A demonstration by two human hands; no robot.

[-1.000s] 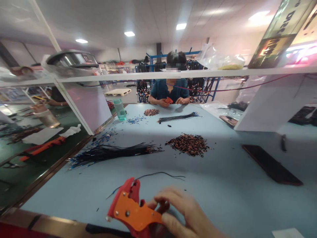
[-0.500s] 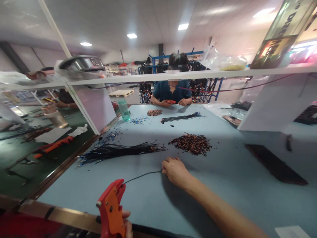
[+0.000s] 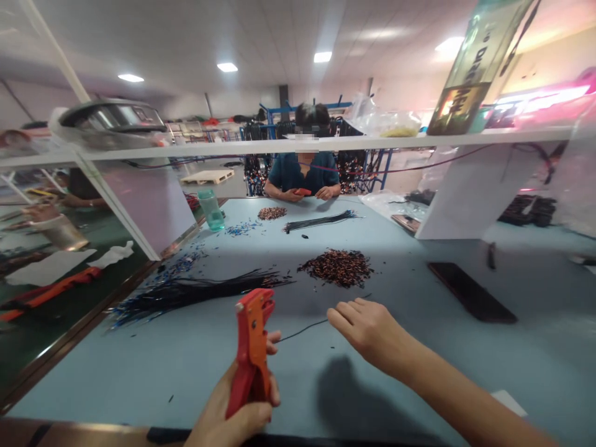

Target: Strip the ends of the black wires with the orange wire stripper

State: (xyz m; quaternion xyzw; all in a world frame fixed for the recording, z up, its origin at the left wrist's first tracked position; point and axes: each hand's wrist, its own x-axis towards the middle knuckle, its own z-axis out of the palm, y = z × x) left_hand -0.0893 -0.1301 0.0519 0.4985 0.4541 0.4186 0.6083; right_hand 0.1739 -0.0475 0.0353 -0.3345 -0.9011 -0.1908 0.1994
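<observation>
My left hand (image 3: 251, 403) is wrapped round the handles of a red and orange wire stripper (image 3: 254, 347), its jaws pointing up. In my right hand (image 3: 361, 326), fingers closed, is a thin black wire (image 3: 305, 328). That wire runs left from my fist to beside the stripper; whether its end touches my left fingers I cannot tell. Behind the stripper lies a bundle of black wires (image 3: 186, 295) with blue ends. Just beyond my right hand sits a pile of short copper and black wire scraps (image 3: 336, 267).
A black phone (image 3: 470, 292) lies at the right. At the back left stand a green bottle (image 3: 212, 211) and blue bits (image 3: 239, 228). A second wire bundle (image 3: 321, 221) lies before a person (image 3: 305, 174) seated opposite. A white shelf (image 3: 261, 146) spans the table.
The stripper in my left hand has risen and moved right, away from the table's front edge. My right hand has shifted slightly right with the wire. The view has turned a little right.
</observation>
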